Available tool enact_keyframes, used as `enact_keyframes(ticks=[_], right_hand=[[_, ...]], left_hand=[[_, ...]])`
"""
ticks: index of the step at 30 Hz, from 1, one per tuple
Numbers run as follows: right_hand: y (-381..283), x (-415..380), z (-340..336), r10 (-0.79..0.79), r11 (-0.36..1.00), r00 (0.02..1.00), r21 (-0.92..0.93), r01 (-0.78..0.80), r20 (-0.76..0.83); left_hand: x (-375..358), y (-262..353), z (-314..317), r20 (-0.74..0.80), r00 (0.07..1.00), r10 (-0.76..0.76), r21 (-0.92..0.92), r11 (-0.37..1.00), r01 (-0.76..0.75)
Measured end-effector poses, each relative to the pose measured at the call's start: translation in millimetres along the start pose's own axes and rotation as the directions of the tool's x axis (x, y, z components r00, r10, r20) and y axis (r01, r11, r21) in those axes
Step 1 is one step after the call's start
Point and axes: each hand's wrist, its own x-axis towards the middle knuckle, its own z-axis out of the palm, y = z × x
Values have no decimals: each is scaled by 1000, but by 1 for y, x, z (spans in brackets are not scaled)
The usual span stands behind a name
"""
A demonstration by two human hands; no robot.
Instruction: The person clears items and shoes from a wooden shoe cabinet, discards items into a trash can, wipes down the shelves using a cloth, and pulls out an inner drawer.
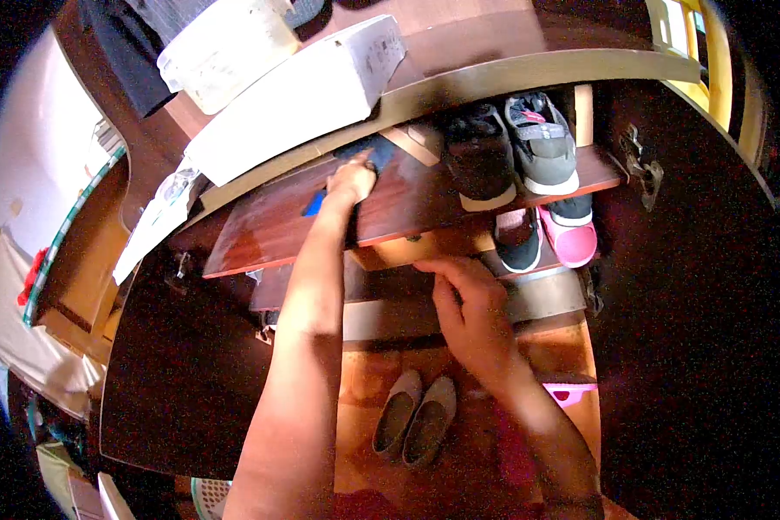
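My left hand reaches deep into the cabinet and presses on the reddish-brown upper shelf. Its fingers are on a blue cloth, which pokes out beside the palm; a darker blue patch shows past the fingertips. Below that shelf, my right hand is curled, with its fingertips right at a tan panel; I cannot tell what it holds, if anything. A pair of dark and grey shoes stands at the right end of the upper shelf, toes forward.
Black shoes and a pink shoe sit on the lower shelf. Grey-brown flats stand on the cabinet floor. Dark doors swing out at both sides. A white box and a plastic tub lie on top.
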Motion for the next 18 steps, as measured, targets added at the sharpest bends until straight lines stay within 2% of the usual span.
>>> enact_keyframes(ticks=[2,4,5,7,8,9,10,12,13,14,15,16,17,18], right_hand=[[4,-7,-4,22,999,1000,48,-22,4],[5,-8,-4,41,993,999,112,-43,19],[0,-4,0,40,989,998,140,-46,45],[-11,-4,5,1,987,994,161,-18,107],[-14,-3,6,-12,987,994,159,-5,108],[-18,-4,8,-42,993,988,111,26,146],[-21,-3,11,-70,996,981,67,58,179],[-21,0,19,-62,996,976,80,46,207],[-20,5,23,-127,992,963,26,124,239],[-20,10,27,-188,979,942,-25,203,276],[-20,16,33,-253,958,917,-54,283,309],[-20,21,41,-254,957,918,-58,284,305],[-19,23,48,-289,939,901,-88,333,324],[-18,25,57,-325,916,881,-119,384,343]], left_hand=[[-16,-19,-6,-50,989,-139,28,990,140],[-41,-41,-12,-151,974,-172,174,965,197],[-29,-82,-9,-100,973,-207,349,909,229],[-48,-104,-20,-84,956,-282,404,867,291],[-76,-94,-37,-119,941,-318,288,896,339],[-82,-108,-36,-284,916,-284,418,823,385],[-88,-122,-35,-427,890,-161,424,833,354],[-92,-148,-38,-489,871,30,482,842,241],[-97,-160,-35,-608,772,183,244,969,-38],[-116,-149,-41,-682,692,237,179,971,-156],[-132,-147,-49,-685,667,293,169,955,-246],[-144,-148,-53,-689,637,346,155,929,-337],[-152,-155,-56,-639,657,399,224,915,-337],[-153,-165,-52,-633,678,374,231,927,-296]])
